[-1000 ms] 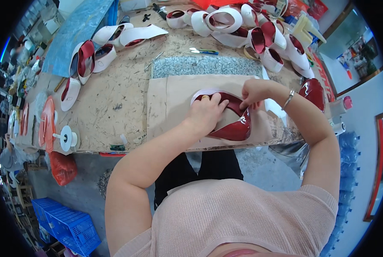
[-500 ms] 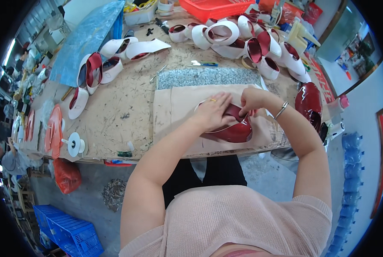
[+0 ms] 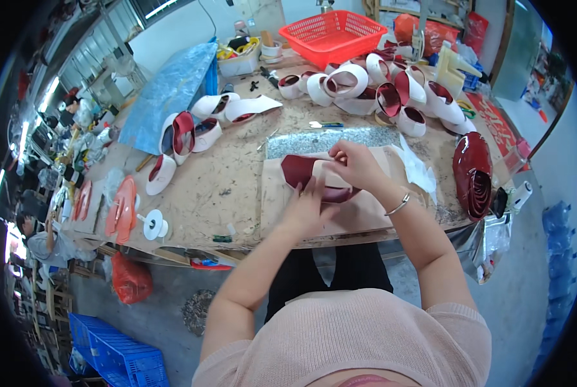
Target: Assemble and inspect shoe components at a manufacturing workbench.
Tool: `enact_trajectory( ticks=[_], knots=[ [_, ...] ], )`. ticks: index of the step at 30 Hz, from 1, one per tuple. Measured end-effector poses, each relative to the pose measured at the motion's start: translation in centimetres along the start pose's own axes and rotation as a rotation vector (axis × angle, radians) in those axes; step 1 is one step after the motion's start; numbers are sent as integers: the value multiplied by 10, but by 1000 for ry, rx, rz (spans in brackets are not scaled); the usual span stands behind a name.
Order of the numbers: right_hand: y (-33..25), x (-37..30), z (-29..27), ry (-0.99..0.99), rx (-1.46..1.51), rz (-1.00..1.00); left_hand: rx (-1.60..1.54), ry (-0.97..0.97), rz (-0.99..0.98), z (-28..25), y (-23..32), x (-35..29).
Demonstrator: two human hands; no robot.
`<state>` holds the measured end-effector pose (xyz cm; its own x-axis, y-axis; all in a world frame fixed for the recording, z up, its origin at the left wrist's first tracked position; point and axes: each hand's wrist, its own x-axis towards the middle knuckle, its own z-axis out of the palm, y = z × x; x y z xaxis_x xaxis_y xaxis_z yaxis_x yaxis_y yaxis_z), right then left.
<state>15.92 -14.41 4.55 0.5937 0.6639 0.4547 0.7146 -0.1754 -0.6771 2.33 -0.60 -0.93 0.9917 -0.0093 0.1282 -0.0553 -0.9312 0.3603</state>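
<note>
A shoe upper (image 3: 297,169) with dark red and pale inner faces lies on a beige sheet (image 3: 359,222) in front of me. My left hand (image 3: 306,211) rests at its near edge, fingers and thumb apart, the fingertips touching it. At its far right side my right hand (image 3: 354,166) is closed, thumb and finger pinched at the upper's edge. A bracelet circles my right wrist. Part of the upper is hidden behind my hands. Beyond the sheet shows a speckled grey slab (image 3: 330,137).
Several white shoe uppers with red linings (image 3: 392,97) stand at the back right, others (image 3: 184,132) at the left. Nested glossy red uppers (image 3: 472,171) stand right. A red basket (image 3: 332,39) is behind. A white spool (image 3: 154,225) sits near the table's front edge.
The upper has been turned, so its glossy red outside no longer faces up and more lining shows. My left hand has drawn back toward me; my right hand has shifted slightly left. The view has tilted up.
</note>
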Motion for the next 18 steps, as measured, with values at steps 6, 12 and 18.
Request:
enact_trajectory(
  ticks=[6,12,18],
  knots=[
    [45,-51,12,201,306,373,242,-20,103,0,22,-17],
    [-13,-70,30,484,309,273,-702,26,74,9,32,-44],
    [-58,-80,63,552,524,85,-1191,186,-300,22,23,-54]
  ],
)
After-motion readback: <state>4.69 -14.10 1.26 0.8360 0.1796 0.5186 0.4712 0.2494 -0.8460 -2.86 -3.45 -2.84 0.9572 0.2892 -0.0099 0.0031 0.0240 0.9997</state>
